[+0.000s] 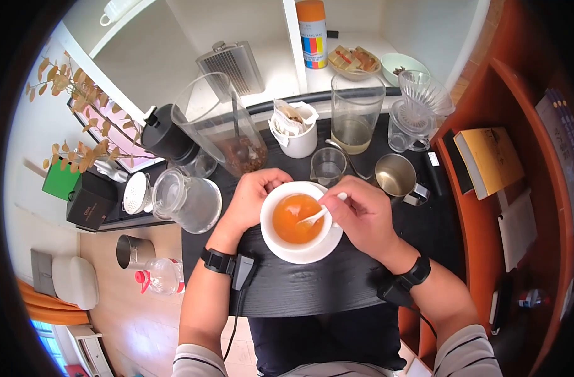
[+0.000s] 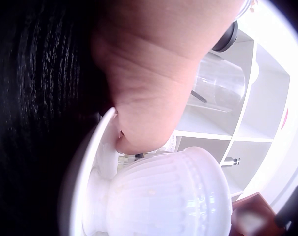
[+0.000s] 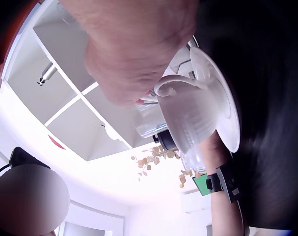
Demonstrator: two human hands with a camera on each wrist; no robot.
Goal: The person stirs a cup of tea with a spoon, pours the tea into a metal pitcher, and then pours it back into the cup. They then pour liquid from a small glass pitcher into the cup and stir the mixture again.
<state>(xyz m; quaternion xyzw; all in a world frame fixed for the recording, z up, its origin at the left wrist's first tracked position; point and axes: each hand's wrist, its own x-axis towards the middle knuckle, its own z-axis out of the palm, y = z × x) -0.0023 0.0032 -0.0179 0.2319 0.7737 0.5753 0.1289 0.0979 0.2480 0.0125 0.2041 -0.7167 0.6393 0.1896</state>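
A white cup (image 1: 266,221) of amber liquid stands on a white saucer (image 1: 312,256) on the black table. My right hand (image 1: 362,210) pinches the handle of a small white spoon (image 1: 313,218), whose bowl dips into the liquid. At the saucer's far left edge, my left hand (image 1: 252,193) grips the rim with curled fingers, partly hidden behind the cup. Seen from the left wrist, the ribbed side of the cup (image 2: 158,191) is close to the fingertips. The right wrist view shows the cup's handle (image 3: 176,78) just below my right hand; that hand hides the spoon.
Behind the cup are a small glass pitcher (image 1: 328,167), a white cup with a drip bag (image 1: 294,135) and a tall glass (image 1: 357,119). A metal mug (image 1: 395,175) stands right; a glass jug (image 1: 196,204) and large glass vase (image 1: 243,157) stand left. Wooden shelves (image 1: 450,207) border the right.
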